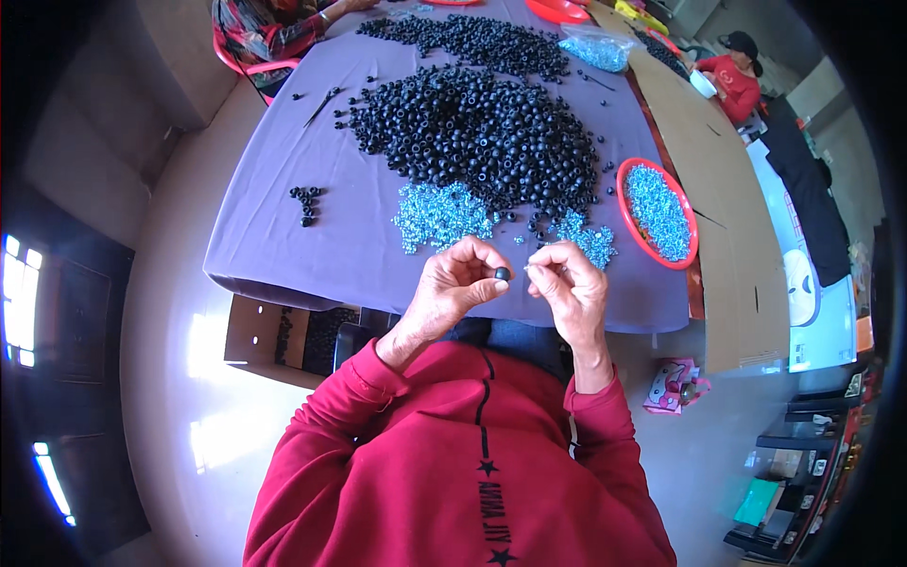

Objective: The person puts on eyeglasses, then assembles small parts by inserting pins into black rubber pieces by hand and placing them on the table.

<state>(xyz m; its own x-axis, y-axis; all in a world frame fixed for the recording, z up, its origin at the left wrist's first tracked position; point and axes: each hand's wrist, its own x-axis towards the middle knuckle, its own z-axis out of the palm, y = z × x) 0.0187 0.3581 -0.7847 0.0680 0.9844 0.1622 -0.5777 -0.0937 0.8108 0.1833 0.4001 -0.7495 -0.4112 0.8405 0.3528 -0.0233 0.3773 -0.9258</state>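
Note:
My left hand (455, 285) pinches a small round black bead-like piece (502, 273) between thumb and forefinger, at the table's near edge. Just to its right, my right hand (573, 286) has thumb and forefinger pressed together; what sits between them is too small to name. The fingertips of both hands are close but apart. Beyond the hands spreads a large heap of hollow black pieces (472, 123). Two smaller piles of shiny light-blue bits lie in front of it, a wider left pile (439, 215) and a right pile (590, 241) behind my right hand.
A red oval dish (694, 241) of blue bits stands on the right. Scissors (321, 107) and a few black pieces (307, 203) lie left. Another black heap (463, 42) and a clear bag (600, 49) are farther back. Two people sit beyond; a cardboard box (248, 331) is below left.

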